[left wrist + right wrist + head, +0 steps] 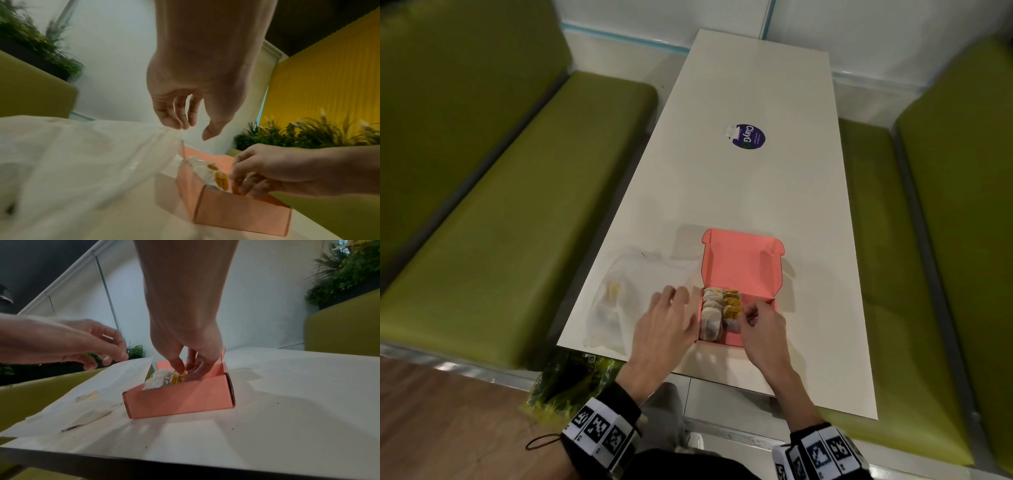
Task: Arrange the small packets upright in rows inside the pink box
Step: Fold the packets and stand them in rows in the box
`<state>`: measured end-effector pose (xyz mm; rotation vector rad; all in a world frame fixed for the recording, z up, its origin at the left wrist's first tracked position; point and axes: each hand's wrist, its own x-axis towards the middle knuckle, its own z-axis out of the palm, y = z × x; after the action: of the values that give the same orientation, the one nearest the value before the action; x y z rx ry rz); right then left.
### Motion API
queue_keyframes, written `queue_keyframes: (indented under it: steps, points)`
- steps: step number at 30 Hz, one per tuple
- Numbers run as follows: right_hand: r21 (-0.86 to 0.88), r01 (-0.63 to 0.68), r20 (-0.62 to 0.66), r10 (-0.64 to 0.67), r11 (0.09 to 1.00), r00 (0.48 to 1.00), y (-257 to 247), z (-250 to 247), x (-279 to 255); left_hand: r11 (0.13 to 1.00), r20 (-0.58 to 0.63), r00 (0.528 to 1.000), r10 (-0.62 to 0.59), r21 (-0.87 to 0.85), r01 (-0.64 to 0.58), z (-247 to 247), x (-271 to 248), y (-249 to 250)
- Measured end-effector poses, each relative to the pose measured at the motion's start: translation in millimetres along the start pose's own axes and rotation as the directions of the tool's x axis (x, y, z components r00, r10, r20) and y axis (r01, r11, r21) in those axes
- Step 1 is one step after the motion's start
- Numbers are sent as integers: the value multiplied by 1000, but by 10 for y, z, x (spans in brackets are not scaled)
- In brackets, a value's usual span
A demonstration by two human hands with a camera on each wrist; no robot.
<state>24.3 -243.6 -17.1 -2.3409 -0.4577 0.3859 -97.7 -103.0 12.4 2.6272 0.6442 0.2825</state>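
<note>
A pink box is seen open on the near end of a white table, its lid standing up on the far side. Packets are stood upright in two rows in the left part of the box: a white row against the left wall and a yellowish row just beside it. The right part of the box floor is seen bare pink.

The right hand is lowered into the box beside the yellowish row. In the right wrist view its thumb and fingers are closed on the top of a yellow packet, pinching it.

The left hand is held above the table just left of the box, near its left wall. Its fingers are loosely spread and slightly bent, and nothing is held in them.

A clear plastic bag is spread on the table left of the box, partly under the left hand; a few more packets are dimly seen inside it, blurred.

A round dark sticker is seen further up the table. Green benches are placed on both sides of the table.
</note>
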Motion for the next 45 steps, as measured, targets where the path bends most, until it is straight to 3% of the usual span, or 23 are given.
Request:
queue_keyframes:
  steps: [2, 5, 8, 11, 14, 16, 19, 23, 25, 27, 30, 34, 37, 40, 42, 45]
  points:
    - [12, 55, -41, -54, 998, 998, -76, -27, -32, 995, -53, 996, -74, 56, 77, -18, -6, -143]
    - [36, 213, -37, -212, 976, 977, -342, 24, -99, 966, 22, 971, -239, 101, 236, -21, -4, -291]
    - [72, 365, 107, -371, 928, 922, -661, 194, -164, 961, 51, 961, -273, -17, 275, -52, 10, -335]
    - [3, 504, 315, -479, 864, 820, -861, 388, -201, 945, 3, 959, -285, -169, 281, -143, 14, -360]
    - [-211, 599, 426, -479, 772, 767, -972, 431, -182, 903, -63, 938, -340, -301, 307, -276, 14, -448]
    - [-335, 592, 469, -416, 733, 779, -991, 412, -147, 878, -113, 917, -381, -354, 321, -385, 16, -524]
    - [-411, 569, 517, -332, 713, 789, -1052, 370, -135, 859, -154, 900, -408, -400, 321, -502, 6, -606]
    - [-362, 605, 556, -357, 709, 751, -1271, 480, -122, 875, -151, 929, -339, -413, 252, -514, -34, -560]
    - [-257, 578, 569, -362, 774, 738, -1408, 532, -117, 889, -158, 942, -297, -405, 212, -501, -62, -518]
    - [-218, 503, 611, -285, 836, 739, -1516, 640, -49, 895, -172, 942, -288, -397, 201, -520, -93, -500]
    - [-317, 424, 713, -81, 848, 696, -1555, 804, 28, 898, -150, 952, -268, -398, 190, -550, -137, -518]
    - [-367, 285, 719, 75, 886, 691, -1251, 795, -57, 903, -115, 974, -197, -408, 135, -582, -188, -567]
    - [-364, 158, 711, 164, 918, 684, -1205, 768, -25, 887, -124, 965, -233, -434, 158, -589, -207, -649]
    - [-255, -16, 721, 201, 967, 663, -1323, 773, 31, 873, -132, 945, -300, -436, 217, -561, -201, -773]
    - [-235, -39, 744, 206, 971, 635, -1289, 771, 42, 876, -136, 935, -328, -414, 248, -502, -194, -870]
    - [-179, -63, 694, 171, 982, 699, -1266, 726, 46, 891, -90, 938, -335, -354, 284, -346, -211, -985]
